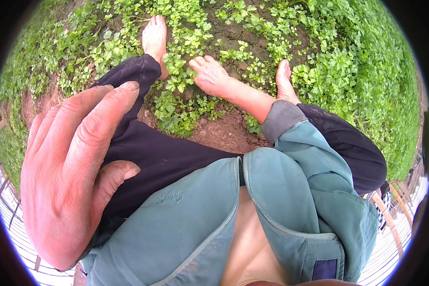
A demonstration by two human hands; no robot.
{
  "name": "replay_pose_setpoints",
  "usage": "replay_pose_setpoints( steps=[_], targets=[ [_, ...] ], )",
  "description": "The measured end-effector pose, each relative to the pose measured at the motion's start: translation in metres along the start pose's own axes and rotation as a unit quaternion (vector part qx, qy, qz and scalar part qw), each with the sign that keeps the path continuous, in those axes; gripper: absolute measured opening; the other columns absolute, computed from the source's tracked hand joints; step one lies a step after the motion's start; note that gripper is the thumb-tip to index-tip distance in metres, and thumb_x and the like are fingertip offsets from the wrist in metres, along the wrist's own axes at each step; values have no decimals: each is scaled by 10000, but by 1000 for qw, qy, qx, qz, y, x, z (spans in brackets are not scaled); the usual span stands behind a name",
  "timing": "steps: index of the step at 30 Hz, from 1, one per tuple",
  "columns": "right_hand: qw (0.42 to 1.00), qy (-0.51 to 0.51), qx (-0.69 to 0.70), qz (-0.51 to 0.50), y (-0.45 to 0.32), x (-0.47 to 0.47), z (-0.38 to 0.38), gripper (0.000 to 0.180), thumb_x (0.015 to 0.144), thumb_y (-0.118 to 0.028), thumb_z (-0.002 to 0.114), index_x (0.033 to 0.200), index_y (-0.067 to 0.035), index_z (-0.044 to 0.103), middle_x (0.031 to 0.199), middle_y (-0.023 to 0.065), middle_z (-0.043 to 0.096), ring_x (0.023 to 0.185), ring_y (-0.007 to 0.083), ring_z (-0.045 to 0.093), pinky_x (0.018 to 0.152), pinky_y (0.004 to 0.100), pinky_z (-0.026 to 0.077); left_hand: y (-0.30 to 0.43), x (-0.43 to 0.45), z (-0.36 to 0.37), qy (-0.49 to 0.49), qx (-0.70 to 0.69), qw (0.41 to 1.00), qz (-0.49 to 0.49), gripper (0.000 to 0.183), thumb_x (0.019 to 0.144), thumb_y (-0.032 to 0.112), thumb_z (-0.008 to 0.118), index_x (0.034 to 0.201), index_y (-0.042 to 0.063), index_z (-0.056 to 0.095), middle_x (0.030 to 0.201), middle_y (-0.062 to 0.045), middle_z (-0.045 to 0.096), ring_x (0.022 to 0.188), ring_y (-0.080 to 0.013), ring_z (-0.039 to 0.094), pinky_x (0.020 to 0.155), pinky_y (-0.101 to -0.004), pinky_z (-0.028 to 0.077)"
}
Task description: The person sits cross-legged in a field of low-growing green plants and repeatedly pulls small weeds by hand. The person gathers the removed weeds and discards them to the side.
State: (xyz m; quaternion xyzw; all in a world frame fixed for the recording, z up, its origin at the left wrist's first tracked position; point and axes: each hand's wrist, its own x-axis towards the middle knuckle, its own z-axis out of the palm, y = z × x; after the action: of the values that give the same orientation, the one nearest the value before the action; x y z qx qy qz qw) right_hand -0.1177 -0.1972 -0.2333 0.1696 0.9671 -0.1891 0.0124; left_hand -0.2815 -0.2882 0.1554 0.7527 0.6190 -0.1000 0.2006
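Observation:
My left hand [64,153] is raised close to the camera on the left, above my black-trousered leg. Its back faces me, the thumb stands apart from the bent fingers, and nothing shows between them; the palm is hidden. My right hand [211,75] reaches down among low, celery-like leafy plants [186,34] between my bare feet. Leaves touch its side. Its fingertips point away and the underside is hidden, so whether it grips a stem cannot be told. A bare patch of brown soil [225,132] lies nearer me, with a small leafy clump [175,112] beside it.
My bare left foot [154,39] and right foot [284,80] stand among the plants. Denser greenery [371,82] grows on the right. My unzipped green jacket [186,214] fills the lower view. Ribbed white sheeting [389,246] and wooden strips [389,223] show at the rim.

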Motion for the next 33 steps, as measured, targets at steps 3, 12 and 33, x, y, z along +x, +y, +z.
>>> replay_pose_setpoints(
  steps=[3, 12, 33],
  targets=[
    [995, -90, -26, 41, -7, 2, -48, 161, 841, -182, 589, 891, -58, 679, 1115, 134, 543, 1080, 283, 491, 975, 412, 405, 1, -4, 2, -2, -4, 1000, -14, 625, 752, 195, 686, 1332, 27, 523, 1248, -186, 564, 1129, -393, 539, 968, -441, 426],
    [869, -225, 373, 233, 41, 1, -99, 126, 913, -141, 528, 1000, -62, 574, 875, 63, 655, 798, 136, 642, 735, 340, 521, 2, -4, -4, -6, -6, 1000, -17, 623, 757, 207, 684, 1331, 25, 523, 1257, -186, 563, 1138, -394, 537, 977, -444, 422],
    [833, -386, 361, 162, 42, -57, -27, 363, 836, -21, 517, 1186, -81, 595, 1135, 146, 669, 1011, 266, 644, 844, 404, 514, -1, 0, -1, -13, -3, 1000, -10, 610, 781, 223, 667, 1333, 12, 519, 1261, -196, 560, 1129, -402, 539, 971, -442, 422]
  ],
)
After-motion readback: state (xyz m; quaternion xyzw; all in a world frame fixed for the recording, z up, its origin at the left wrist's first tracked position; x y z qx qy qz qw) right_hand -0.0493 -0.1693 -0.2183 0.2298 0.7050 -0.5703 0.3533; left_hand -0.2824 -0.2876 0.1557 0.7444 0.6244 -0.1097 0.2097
